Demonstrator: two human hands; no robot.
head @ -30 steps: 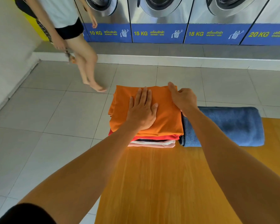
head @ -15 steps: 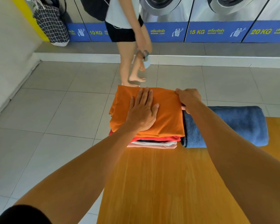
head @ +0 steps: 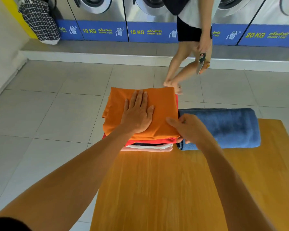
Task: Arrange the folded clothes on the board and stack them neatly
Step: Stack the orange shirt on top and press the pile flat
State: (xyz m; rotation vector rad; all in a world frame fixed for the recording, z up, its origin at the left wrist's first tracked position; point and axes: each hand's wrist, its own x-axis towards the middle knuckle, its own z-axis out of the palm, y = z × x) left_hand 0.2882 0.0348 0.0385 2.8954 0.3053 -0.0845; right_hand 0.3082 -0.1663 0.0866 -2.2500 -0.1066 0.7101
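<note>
A stack of folded clothes sits at the far left corner of the wooden board (head: 165,189). An orange garment (head: 162,105) lies on top, with red (head: 150,141), dark and white/pink (head: 147,147) pieces under it. My left hand (head: 137,114) lies flat on the orange garment, fingers spread. My right hand (head: 188,129) is at the stack's near right corner, thumb on top of the orange cloth and fingers curled at its right edge. A folded blue towel (head: 227,127) lies just right of the stack, touching it.
A person (head: 190,39) walks barefoot on the tiled floor just beyond the board, holding a small object. Washing machines with blue labels (head: 140,31) line the back wall. A checked laundry bag (head: 40,22) stands at the far left.
My right hand has slid from the stack's far right corner to its near right corner. My left hand stays flat on top. The person has walked from left to right behind the board.
</note>
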